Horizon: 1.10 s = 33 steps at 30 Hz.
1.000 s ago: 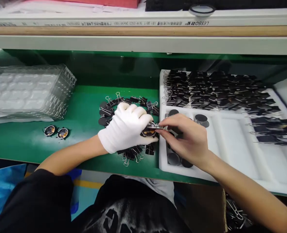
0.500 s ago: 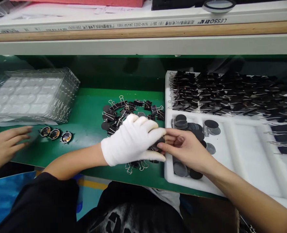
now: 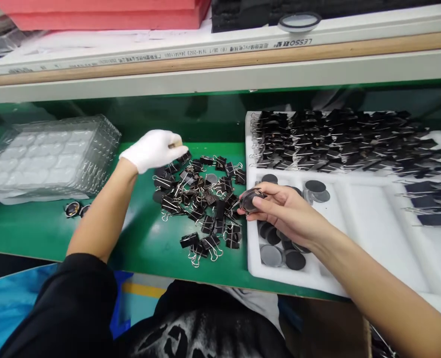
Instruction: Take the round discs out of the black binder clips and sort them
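Note:
My gloved left hand (image 3: 155, 150) pinches at a black binder clip (image 3: 184, 157) on the upper left edge of a loose clip pile (image 3: 196, 199); its fingertips cover the clip's handles. My bare right hand (image 3: 280, 209) holds a round dark disc (image 3: 249, 200) between thumb and fingers, above the left rim of a white foam tray (image 3: 381, 214). Below and behind this hand, more dark and grey discs (image 3: 272, 255) lie in the tray.
Rows of black clips (image 3: 336, 139) fill the tray's back. Stacked clear plastic trays (image 3: 52, 154) stand at the left on the green table (image 3: 146, 253). Two small round pieces (image 3: 71, 209) lie near my left forearm. A shelf edge (image 3: 205, 74) crosses above.
My left hand has left the disc and moved up and left to the pile's edge. My right hand still holds the disc. Another person's hand at the far left is gone from view.

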Motion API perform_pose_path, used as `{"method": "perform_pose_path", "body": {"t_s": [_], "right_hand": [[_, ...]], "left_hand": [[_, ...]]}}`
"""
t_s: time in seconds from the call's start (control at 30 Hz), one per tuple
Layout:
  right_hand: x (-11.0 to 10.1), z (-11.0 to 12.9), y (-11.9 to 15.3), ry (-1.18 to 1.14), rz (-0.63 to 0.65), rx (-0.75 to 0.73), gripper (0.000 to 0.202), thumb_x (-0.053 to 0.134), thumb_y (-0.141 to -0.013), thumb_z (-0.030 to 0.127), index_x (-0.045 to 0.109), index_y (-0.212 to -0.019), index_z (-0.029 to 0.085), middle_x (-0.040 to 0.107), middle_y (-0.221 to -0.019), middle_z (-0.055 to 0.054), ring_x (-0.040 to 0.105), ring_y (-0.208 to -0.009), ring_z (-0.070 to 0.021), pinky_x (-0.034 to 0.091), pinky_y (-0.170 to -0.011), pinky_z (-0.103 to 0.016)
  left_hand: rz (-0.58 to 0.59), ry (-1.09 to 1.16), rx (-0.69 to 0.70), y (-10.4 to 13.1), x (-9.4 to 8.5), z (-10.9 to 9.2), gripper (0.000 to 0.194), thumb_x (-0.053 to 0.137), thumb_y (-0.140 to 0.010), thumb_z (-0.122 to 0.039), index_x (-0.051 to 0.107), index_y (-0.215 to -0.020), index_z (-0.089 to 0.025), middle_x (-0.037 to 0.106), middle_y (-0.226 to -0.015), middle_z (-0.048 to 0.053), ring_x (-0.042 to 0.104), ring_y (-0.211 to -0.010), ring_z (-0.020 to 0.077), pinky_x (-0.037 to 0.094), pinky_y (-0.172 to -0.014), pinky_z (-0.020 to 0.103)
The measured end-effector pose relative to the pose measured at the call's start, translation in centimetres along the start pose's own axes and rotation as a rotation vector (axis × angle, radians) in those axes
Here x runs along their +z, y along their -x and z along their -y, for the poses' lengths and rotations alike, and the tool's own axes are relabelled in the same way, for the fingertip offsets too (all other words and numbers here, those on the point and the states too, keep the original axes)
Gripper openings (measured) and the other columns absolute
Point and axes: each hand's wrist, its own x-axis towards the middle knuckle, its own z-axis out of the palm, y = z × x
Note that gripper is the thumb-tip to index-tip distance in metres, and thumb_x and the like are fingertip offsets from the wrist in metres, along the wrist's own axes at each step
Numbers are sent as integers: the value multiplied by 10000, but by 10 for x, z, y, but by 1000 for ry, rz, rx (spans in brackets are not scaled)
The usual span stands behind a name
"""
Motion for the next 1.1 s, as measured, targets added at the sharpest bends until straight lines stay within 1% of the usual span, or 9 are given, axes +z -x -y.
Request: {"method": "perform_pose_path", "body": {"t_s": [0.1, 0.17, 0.23, 0.3, 0.4, 0.53, 0.63, 0.87, 1.1], "right_hand": [[6, -4, -1, 68, -50, -172, 211, 942, -796, 376, 822, -933, 268, 808, -1157, -34, 769, -1051, -169, 627, -949, -306], [13, -7, -2, 57, -66, -253, 168, 935, -805, 354, 841, -934, 299, 785, -1276, -23, 750, -1130, -177, 603, -1034, -353], [19, -10, -2, 17, -57, -280, 187, 958, -767, 340, 851, -919, 318, 809, -1182, -11, 765, -1056, -184, 623, -1006, -387], [21, -10, -1, -1, -62, -289, 242, 999, -694, 314, 853, -886, 327, 820, -989, 6, 768, -895, -172, 653, -906, -374], [20, -8, 2, 41, -86, -299, 273, 1023, -642, 313, 849, -853, 318, 816, -899, -2, 762, -829, -185, 666, -838, -370], [16, 1, 8, 181, -36, -278, 244, 1001, -667, 376, 846, -834, 286, 819, -927, -49, 779, -875, -233, 675, -836, -403], [16, 5, 10, 274, 10, -251, 193, 958, -724, 379, 850, -844, 273, 811, -926, -61, 772, -905, -238, 673, -824, -387], [12, 5, 9, 289, 82, -216, 219, 966, -715, 353, 849, -871, 254, 778, -887, -45, 709, -738, -174, 626, -667, -317], [16, 1, -3, -101, -250, -153, 332, 908, -765, 581, 728, -858, 318, 770, -979, 39, 701, -845, -142, 633, -818, -324]], "left_hand": [[-309, 110, 117, 32, -3, -50, 371, 556, -954, -380, 520, -629, -204, 549, -642, 1, 441, -610, 125, 354, -622, 299], [-418, 148, 203, 53, 6, -85, 415, 549, -986, -369, 514, -606, -207, 510, -606, -9, 412, -575, 116, 344, -601, 297], [-479, 181, 288, 67, 18, -111, 427, 546, -1011, -336, 536, -605, -205, 509, -580, -16, 418, -549, 109, 347, -587, 291], [-433, 240, 370, 75, 29, -122, 425, 522, -1032, -316, 564, -625, -203, 545, -579, -18, 455, -540, 101, 358, -574, 276], [-265, 331, 413, 74, 31, -115, 451, 477, -1028, -348, 545, -606, -202, 541, -547, -22, 455, -509, 96, 347, -535, 268], [-13, 338, 293, 65, 22, -98, 459, 630, -867, -458, 434, -534, -210, 368, -452, -63, 307, -452, 84, 270, -477, 274], [149, 431, 322, 64, 22, -99, 521, 707, -783, -469, 353, -503, -210, 326, -445, -77, 257, -463, 70, 234, -460, 267], [118, 455, 363, 68, 33, -106, 493, 657, -790, -410, 304, -507, -218, 312, -445, -73, 251, -463, 68, 238, -455, 265], [45, 526, 316, 62, 30, -103, 399, 533, -888, -311, 328, -560, -212, 295, -469, -78, 260, -469, 64, 244, -455, 242]]}}
